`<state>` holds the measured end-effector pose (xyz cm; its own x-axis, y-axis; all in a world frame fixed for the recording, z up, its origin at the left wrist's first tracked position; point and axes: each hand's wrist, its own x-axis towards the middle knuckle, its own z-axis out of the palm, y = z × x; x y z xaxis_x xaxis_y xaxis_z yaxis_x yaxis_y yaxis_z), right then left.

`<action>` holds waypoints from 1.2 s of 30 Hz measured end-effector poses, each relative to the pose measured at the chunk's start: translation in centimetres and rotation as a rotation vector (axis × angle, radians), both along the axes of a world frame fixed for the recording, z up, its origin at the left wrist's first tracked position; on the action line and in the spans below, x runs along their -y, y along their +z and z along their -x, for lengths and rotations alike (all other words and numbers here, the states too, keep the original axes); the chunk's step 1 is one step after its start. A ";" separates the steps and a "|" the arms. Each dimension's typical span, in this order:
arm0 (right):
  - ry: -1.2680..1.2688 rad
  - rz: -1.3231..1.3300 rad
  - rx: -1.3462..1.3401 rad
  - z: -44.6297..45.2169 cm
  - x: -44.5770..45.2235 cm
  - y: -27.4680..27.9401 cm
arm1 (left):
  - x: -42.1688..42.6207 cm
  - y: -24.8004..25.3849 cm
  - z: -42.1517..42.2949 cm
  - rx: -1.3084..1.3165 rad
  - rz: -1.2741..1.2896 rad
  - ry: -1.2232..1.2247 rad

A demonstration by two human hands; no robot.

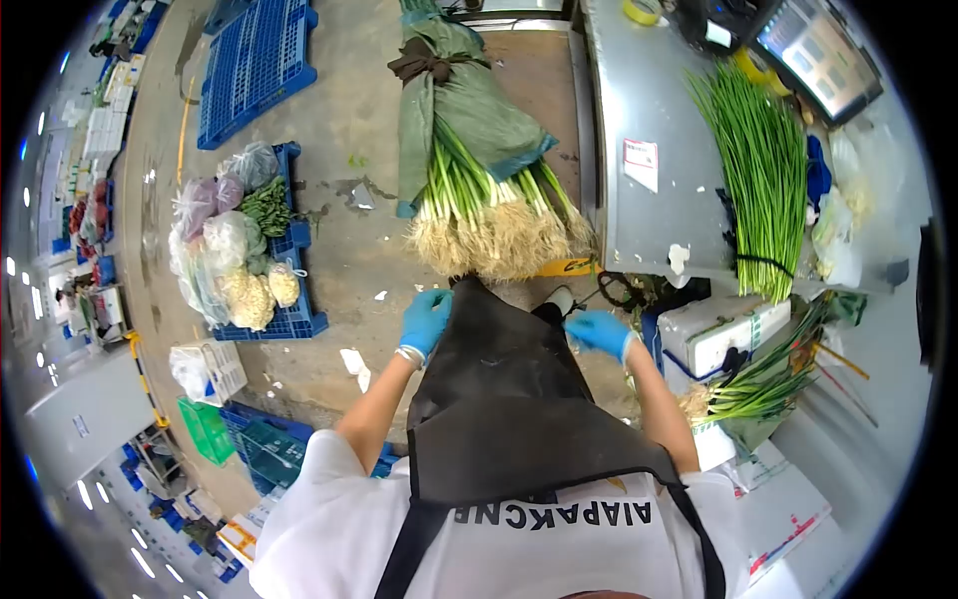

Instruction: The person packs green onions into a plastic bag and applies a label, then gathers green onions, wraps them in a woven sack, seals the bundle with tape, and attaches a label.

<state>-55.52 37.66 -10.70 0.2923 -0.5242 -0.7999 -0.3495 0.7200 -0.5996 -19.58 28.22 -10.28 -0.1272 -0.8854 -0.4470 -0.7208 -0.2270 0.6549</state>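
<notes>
My left hand [426, 321], in a blue glove, hangs beside the dark apron [499, 374] with its fingers loosely bent and nothing visible in it. On the apron's other side, my right hand [599, 331], gloved the same way, has its fingers loosely extended and also holds nothing I can see. Ahead of both hands lies a big bundle of green onions [499, 225], roots toward me, wrapped in a green woven sack [449, 100] tied with a dark strip. A banded bunch of long green stalks [753, 180] rests on the metal table [644, 215] at the right.
Bagged vegetables [225, 235] sit on a blue pallet at the left, and another blue pallet [254, 70] lies beyond. A white foam box [723, 334] and more green onions [748, 394] are at my right. A screen [818, 55] stands on the table's far end.
</notes>
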 end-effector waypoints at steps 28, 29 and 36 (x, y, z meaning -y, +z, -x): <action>-1.180 0.569 0.219 -7.4 59.6 -1.6 | 50.8 -8.1 3.4 0.069 0.354 -0.445; -1.240 0.584 0.241 -7.1 59.9 -1.5 | 50.5 -7.1 3.2 0.070 0.306 -0.439; -1.514 0.343 0.489 -0.9 62.9 -2.1 | 48.3 -0.4 -1.6 -0.522 -0.264 -0.098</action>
<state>-54.64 -25.24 -12.79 -0.4507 -0.6767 -0.5822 0.7757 0.0259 -0.6305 -18.02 -20.06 -10.67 -0.4651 -0.7256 -0.5071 -0.3445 -0.3794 0.8587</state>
